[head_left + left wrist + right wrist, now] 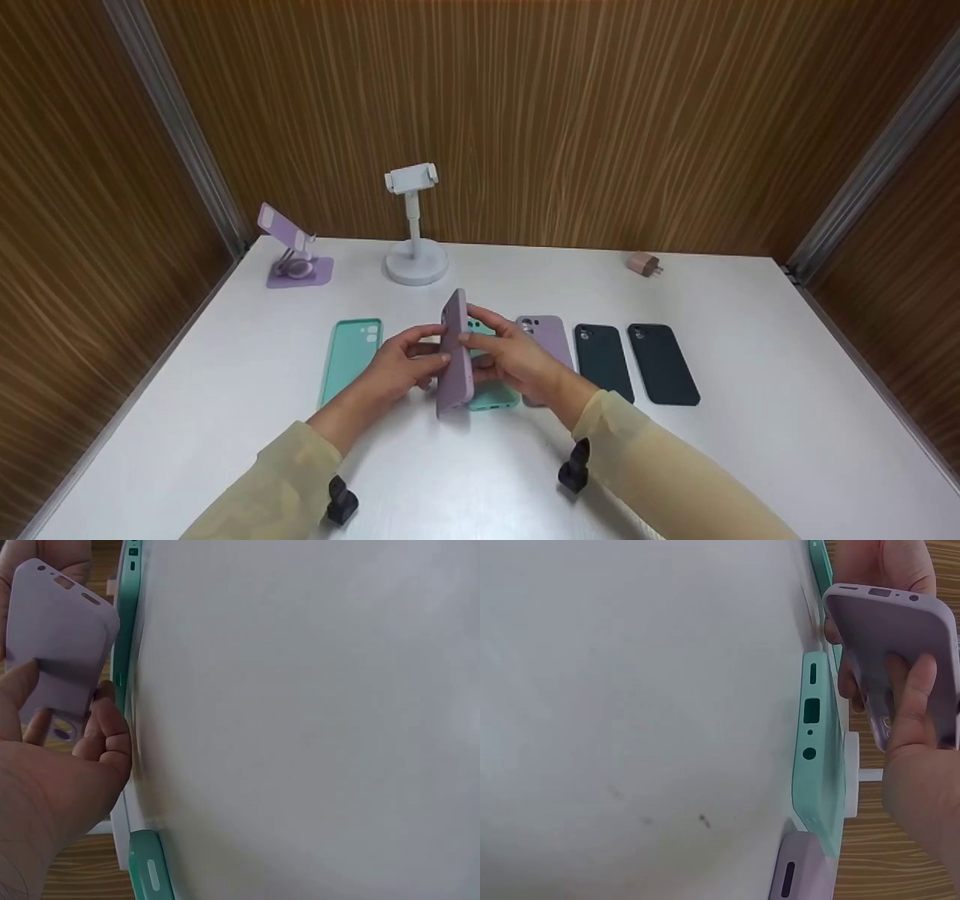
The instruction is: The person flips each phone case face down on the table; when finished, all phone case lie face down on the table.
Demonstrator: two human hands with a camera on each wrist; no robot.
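A light purple phone case [454, 375] is held up on edge above the table, between both hands. My left hand [405, 361] grips one side of it, with the thumb on the broad face. On the other side, my right hand [525, 361] holds the case, its thumb at the near rim. The right wrist view shows right-hand fingers [915, 701] against the hollow-looking face of the case [885, 630]. Cutouts along its end edge and a camera hole show in the left wrist view. Partly hidden behind the hands lies a mint green case [495, 395].
Left of the hands lies another mint case [346, 352]. To the right are a second purple case [553, 341] and two dark cases [604, 364] [664, 365]. A purple stand [300, 270], a white phone stand [416, 262] and a pink charger plug [643, 263] stand farther back.
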